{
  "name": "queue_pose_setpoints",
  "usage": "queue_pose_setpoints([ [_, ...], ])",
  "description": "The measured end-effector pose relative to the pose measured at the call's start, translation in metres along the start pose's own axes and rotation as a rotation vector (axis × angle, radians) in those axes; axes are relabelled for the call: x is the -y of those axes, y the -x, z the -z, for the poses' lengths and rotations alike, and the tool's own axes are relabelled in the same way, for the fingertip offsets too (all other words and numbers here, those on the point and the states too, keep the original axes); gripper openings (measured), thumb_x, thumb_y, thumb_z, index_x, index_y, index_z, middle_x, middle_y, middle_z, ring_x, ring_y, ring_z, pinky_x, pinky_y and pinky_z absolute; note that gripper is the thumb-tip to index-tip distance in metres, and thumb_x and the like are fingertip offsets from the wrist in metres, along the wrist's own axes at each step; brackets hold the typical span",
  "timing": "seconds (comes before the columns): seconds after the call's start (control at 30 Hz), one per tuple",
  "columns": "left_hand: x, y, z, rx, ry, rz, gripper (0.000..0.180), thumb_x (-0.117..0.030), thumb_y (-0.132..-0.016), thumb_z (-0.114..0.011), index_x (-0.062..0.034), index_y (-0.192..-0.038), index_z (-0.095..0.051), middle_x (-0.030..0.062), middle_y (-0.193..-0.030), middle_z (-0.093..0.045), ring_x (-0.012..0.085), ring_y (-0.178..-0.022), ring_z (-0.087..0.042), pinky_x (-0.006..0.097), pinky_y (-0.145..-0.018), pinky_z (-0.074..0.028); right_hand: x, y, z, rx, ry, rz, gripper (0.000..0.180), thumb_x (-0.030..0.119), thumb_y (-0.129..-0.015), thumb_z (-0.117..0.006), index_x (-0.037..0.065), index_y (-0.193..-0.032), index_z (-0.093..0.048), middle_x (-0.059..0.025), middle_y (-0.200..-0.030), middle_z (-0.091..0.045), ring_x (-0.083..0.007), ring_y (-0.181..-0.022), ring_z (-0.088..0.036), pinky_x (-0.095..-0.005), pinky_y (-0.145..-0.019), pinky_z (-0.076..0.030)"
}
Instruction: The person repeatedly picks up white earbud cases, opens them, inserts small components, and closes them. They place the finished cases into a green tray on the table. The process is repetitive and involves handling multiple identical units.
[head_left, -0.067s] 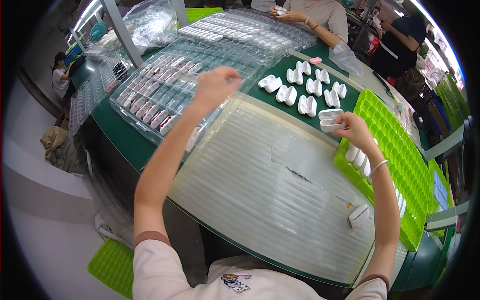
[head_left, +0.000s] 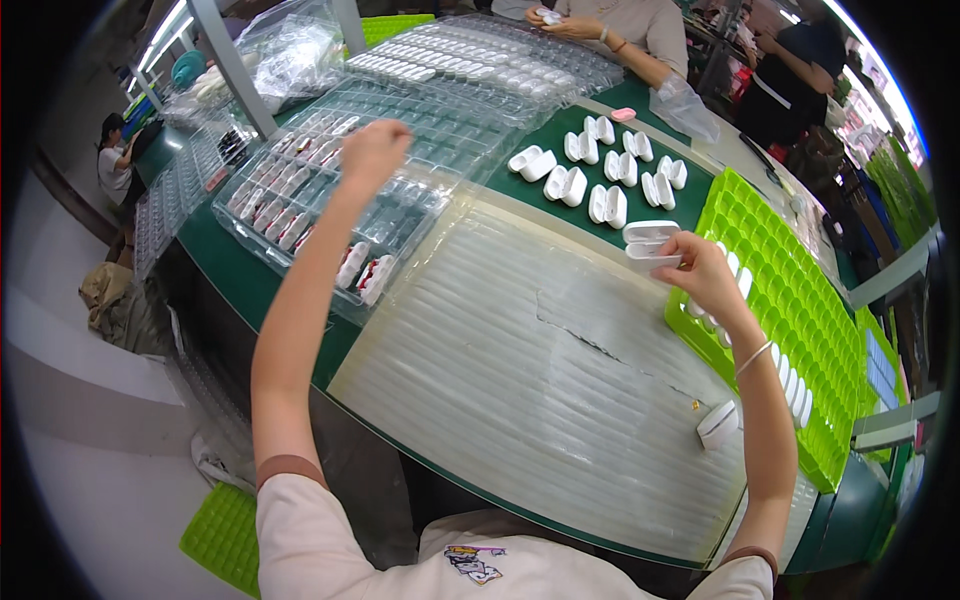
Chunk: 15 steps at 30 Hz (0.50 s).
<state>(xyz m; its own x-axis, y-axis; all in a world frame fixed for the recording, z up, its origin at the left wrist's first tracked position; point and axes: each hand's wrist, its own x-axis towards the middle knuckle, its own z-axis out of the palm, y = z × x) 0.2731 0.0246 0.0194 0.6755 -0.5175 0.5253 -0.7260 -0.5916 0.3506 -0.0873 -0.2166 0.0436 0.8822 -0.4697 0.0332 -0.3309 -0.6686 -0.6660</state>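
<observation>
1. My right hand held a small white plastic case above the table, beside the green tray, fingers closed on its near end.
2. It looked light, stiff and smooth, likely slippery; gripping its flat sides seemed safest.
3. My left hand hovered curled over the clear trays; I could not tell whether it held anything.

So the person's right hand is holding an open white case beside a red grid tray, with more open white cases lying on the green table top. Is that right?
Not quite: the head view shows the grid tray is bright green, not red. The right hand does hold an open white case beside it, with more open white cases on the green table top.
</observation>
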Motion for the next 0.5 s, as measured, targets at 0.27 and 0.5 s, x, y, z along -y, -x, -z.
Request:
queue_pose_setpoints([
  [0.27,0.148,-0.04,-0.029,0.171,-0.55,0.264,0.032,-0.035,-0.074,-0.062,-0.0132,-0.098,-0.065,0.0096,-0.101,-0.066,0.0276,-0.098,-0.061,0.045,-0.085,-0.041,0.045,0.087,-0.035,-0.362,-0.093,0.477,0.02,0.0,-0.067,-0.073,0.005,-0.079,-0.057,-0.0056,-0.077,-0.059,-0.0198,-0.069,-0.06,-0.0281,-0.059,-0.048],
  [0.5,0.247,-0.076,-0.014,0.265,-0.245,0.155,0.026,-0.029,-0.076,-0.065,-0.0121,-0.095,-0.069,0.0105,-0.091,-0.068,0.025,-0.087,-0.064,0.038,-0.074,-0.048,0.056,0.113,-0.035,-0.498,-0.208,0.588,0.037,0.004,-0.062,-0.079,0.008,-0.09,-0.055,-0.006,-0.084,-0.061,-0.0218,-0.07,-0.061,-0.0299,-0.06,-0.048],
])
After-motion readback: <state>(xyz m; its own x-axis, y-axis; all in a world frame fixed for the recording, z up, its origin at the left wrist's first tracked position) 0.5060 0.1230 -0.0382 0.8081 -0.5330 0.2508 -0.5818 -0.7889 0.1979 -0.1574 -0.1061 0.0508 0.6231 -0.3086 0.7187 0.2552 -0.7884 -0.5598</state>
